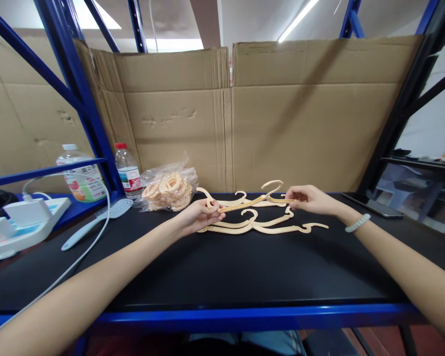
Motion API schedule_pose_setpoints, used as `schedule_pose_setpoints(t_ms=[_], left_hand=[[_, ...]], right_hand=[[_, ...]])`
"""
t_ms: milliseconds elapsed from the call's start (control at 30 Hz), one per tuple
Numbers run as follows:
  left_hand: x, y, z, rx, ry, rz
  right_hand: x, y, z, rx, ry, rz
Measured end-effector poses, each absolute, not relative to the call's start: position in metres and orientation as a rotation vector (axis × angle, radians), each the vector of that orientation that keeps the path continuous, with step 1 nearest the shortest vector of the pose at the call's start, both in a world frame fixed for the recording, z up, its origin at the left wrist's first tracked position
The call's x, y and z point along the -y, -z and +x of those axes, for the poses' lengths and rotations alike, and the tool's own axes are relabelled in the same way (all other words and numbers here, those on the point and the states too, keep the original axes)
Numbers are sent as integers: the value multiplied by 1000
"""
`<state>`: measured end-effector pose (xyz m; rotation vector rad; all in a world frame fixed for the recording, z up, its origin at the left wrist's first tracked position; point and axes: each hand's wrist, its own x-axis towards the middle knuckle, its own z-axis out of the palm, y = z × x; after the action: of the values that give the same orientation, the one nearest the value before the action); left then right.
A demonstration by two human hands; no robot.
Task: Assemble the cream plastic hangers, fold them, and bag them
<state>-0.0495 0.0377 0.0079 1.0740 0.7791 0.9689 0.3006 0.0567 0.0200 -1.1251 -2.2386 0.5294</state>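
Observation:
A cream-coloured clothes hanger (pixel 244 203) is held up between my two hands, its hook pointing up. My left hand (pixel 200 216) pinches its left arm near the end. At the other end, my right hand (pixel 307 199) grips the tip between thumb and fingers. Below it, another hanger (pixel 274 230) of the same colour lies on the black tabletop, with notched, curled ends. A further hanger (pixel 240 196) lies farther back, partly hidden behind the held one and my hands.
A clear plastic bag (pixel 170 190) of cream rings stands at the back left. Near it are a red-capped bottle (pixel 128 170), a light blue hairbrush (pixel 96 222) and a power strip (pixel 48 227) with a white cable. A dark tablet-like slab (pixel 374 205) lies at right. Cardboard (pixel 311 118) walls the back.

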Motion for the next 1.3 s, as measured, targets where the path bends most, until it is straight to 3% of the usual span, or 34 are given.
schedule_pose_setpoints(t_ms=[467, 900, 1300], left_hand=[[-35, 0, -36, -888, -1127, 1045], [-26, 4, -29, -930, -1347, 1040], [-21, -6, -25, -955, -1386, 845]], right_hand=[[-45, -26, 293, 2335, -733, -1129], [-34, -19, 273, 2461, -609, -1073], [-28, -17, 261, 2148, -537, -1100]])
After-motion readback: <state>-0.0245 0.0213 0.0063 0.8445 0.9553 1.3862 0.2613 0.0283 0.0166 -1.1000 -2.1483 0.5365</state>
